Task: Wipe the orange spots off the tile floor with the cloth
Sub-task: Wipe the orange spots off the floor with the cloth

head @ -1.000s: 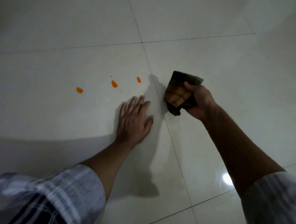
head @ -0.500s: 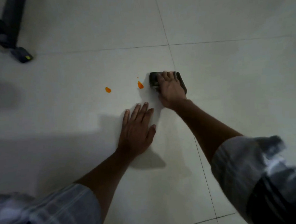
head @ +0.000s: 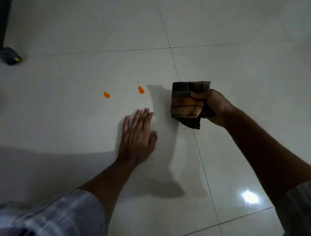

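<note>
Two orange spots mark the white tile floor (head: 237,70): a left spot (head: 106,94) and a right spot (head: 141,89), with a tiny orange speck (head: 138,82) just above the right one. My right hand (head: 211,107) holds a folded brown checked cloth (head: 188,102) lifted off the floor, to the right of the spots. My left hand (head: 137,138) lies flat on the tile, fingers spread, below the right spot.
A dark stand leg with a dark foot (head: 9,56) rests on the floor at the far left. Tile joints run across the floor. A bright light reflection (head: 250,197) shows at the lower right. My checked sleeves fill the bottom corners.
My right hand pressed the cloth on the floor where the rightmost of three spots was, then lifted it back. That spot is gone. My left hand stayed planted.
</note>
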